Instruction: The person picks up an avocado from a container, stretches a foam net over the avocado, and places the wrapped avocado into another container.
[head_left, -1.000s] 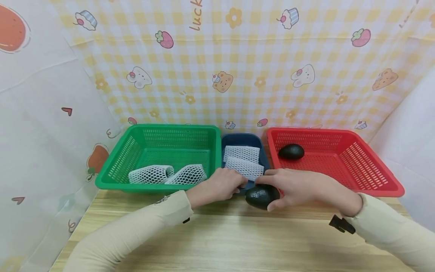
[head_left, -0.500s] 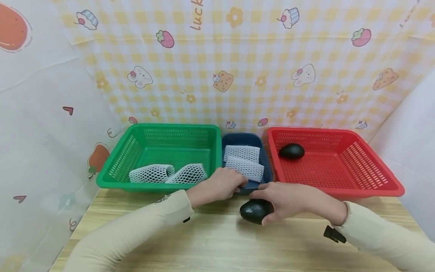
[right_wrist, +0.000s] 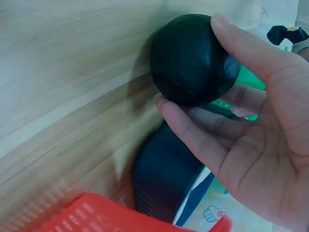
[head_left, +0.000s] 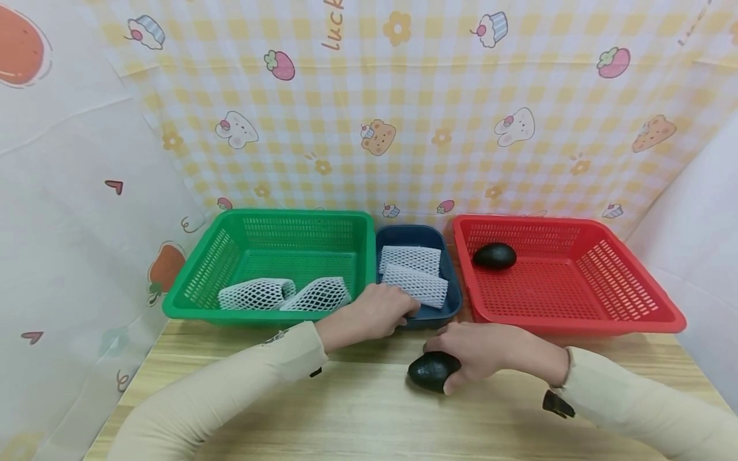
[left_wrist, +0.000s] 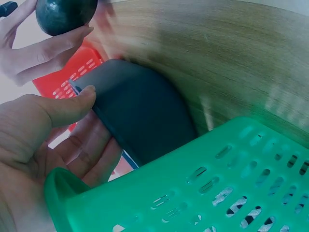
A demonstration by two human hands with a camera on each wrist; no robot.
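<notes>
My right hand (head_left: 478, 351) holds a dark avocado (head_left: 434, 371) between thumb and fingers, at the table just in front of a small blue tray (head_left: 455, 301). My left hand (head_left: 377, 312) pinches the near rim of that tray. In the left wrist view the thumb lies on the tray's outer wall (left_wrist: 140, 106) and the other fingers are behind the rim. Two white foam net sleeves (head_left: 418, 282) lie in the tray, partly overlapping. The right wrist view shows the avocado (right_wrist: 193, 60) end-on; its underside is close to the tabletop, and whether it touches cannot be told.
A green basket (head_left: 371, 256) on the left contains two foam-netted pieces (head_left: 256, 295). At right stands a red basket (head_left: 576, 326) with another avocado (head_left: 494, 256) in its back left corner. A patterned cloth (head_left: 323, 128) hangs behind; the wooden table (head_left: 357, 416) extends in front.
My right hand has brought the avocado from the tray's front edge toward me and slightly left, lowering it to the table. My left hand has stayed on the tray rim.
</notes>
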